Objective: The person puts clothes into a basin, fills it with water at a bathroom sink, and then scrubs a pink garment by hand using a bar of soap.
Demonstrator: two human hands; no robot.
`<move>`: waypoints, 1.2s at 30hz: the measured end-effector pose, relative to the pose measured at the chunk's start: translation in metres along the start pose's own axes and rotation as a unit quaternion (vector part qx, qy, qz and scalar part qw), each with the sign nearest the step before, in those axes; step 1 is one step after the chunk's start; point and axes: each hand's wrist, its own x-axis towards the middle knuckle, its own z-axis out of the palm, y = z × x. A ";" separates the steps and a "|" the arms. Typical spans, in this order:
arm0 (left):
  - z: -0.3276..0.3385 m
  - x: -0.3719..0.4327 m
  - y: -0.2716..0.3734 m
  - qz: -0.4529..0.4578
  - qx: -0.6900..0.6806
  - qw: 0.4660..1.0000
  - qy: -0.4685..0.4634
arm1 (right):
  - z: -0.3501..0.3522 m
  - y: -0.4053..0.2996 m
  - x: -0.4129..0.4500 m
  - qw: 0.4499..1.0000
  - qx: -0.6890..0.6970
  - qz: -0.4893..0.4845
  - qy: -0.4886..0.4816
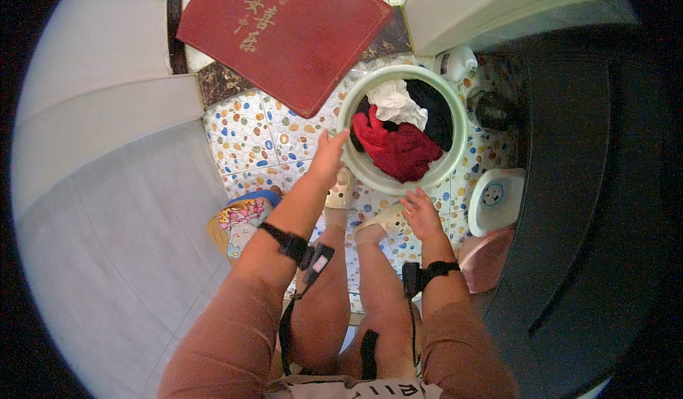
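A round pale green plastic basin [349,170] stands on the patterned tile floor. In it lie a red cloth [405,151], a crumpled white cloth [397,103] and dark fabric [432,105]. At the basin's left rim is my left hand [332,153], its fingers apart and its thumb side close to the wall; whether it touches cannot be told. My right hand [421,212] is just below the near rim, fingers spread, palm partly turned up, with nothing held.
A red doormat [288,36] bearing writing lies over the threshold. Right of the basin are a white bottle [456,64], a white basin [496,201] and a pink basin [485,257]. Patterned cloths [243,223] lie at the left wall, near my cream clogs [339,193].
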 end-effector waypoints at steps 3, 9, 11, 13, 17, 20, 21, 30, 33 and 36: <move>-0.019 -0.050 -0.007 -0.027 0.050 0.989 -0.139 | 0.011 0.010 -0.038 0.996 -0.005 0.005 -0.094; -0.097 -0.159 -0.011 0.171 0.332 0.889 -0.265 | -0.094 0.044 -0.109 0.762 -0.644 -0.068 -0.012; -0.144 -0.193 -0.018 0.143 0.439 0.868 -0.181 | -0.154 0.068 -0.156 0.753 -0.630 -0.188 -0.036; -0.203 -0.220 -0.026 0.193 0.518 0.822 -0.135 | -0.154 0.060 -0.231 0.828 -0.557 0.056 0.010; -0.241 -0.305 0.031 0.167 0.715 0.665 -0.133 | -0.300 0.117 -0.263 0.820 -0.567 -0.031 0.077; -0.295 -0.224 -0.013 0.333 0.673 0.642 -0.157 | -0.279 0.076 -0.311 0.822 -0.555 -0.015 0.127; -0.242 -0.278 0.060 0.204 0.653 0.692 -0.231 | -0.279 0.080 -0.322 0.840 -0.518 -0.037 0.155; -0.138 -0.146 0.125 0.325 0.618 0.668 -0.256 | -0.213 0.103 -0.457 0.900 -0.324 -0.233 0.177; -0.134 -0.136 0.151 0.362 0.528 0.698 -0.320 | -0.204 0.152 -0.459 0.898 -0.268 -0.327 0.125; -0.117 -0.162 0.178 0.214 0.578 0.691 -0.379 | -0.205 0.263 -0.480 0.905 -0.131 -0.305 0.266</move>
